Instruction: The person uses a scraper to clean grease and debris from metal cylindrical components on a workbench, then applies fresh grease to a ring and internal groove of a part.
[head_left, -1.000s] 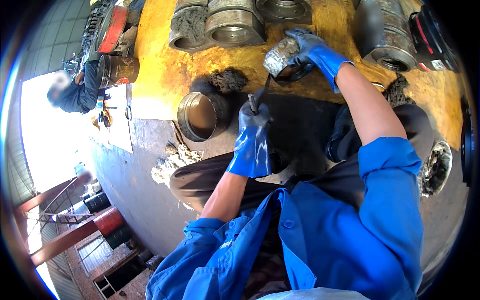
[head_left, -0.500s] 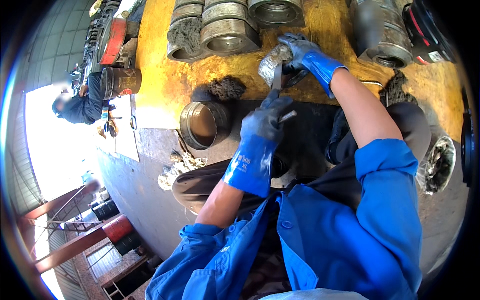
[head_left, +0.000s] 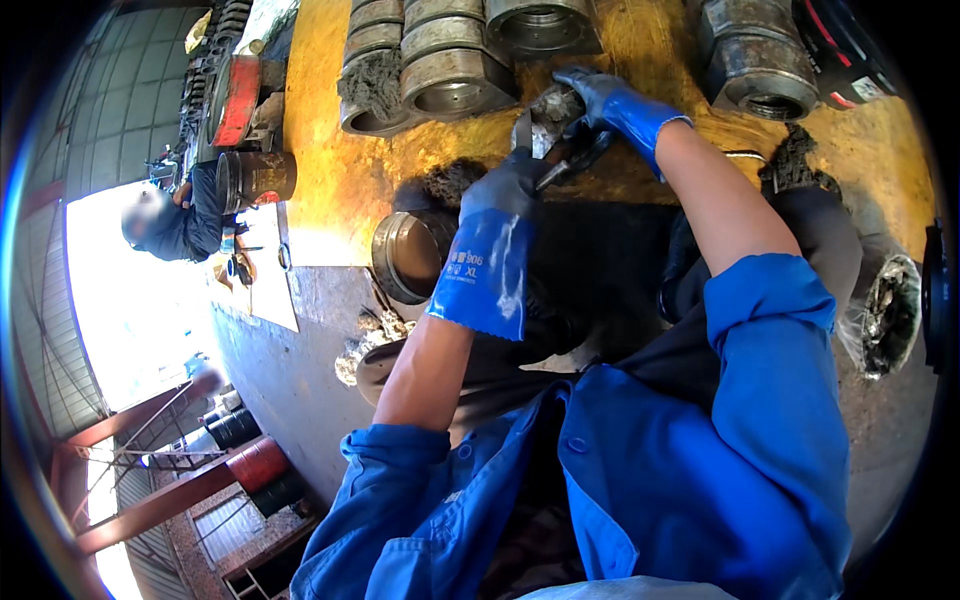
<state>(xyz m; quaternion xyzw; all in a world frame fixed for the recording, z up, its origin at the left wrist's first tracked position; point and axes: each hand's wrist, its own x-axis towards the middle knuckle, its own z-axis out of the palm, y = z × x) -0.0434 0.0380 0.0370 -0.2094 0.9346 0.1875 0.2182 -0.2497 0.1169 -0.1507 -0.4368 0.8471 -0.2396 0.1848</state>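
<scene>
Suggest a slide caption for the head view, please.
Gloved left hand works a blade against the grimy metal part held by right hand.

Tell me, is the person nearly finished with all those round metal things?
Hard to say. Several metal cylinders stand in a row on the yellow surface; whether they are finished, I cannot tell. In hand now: the right hand grips a small grimy metal part, and the left hand works a thin tool against it. One metal ring lies apart, near the left hand, untouched.

Blue gloves (head_left: 497, 245), yellow surface (head_left: 345, 170)
</scene>
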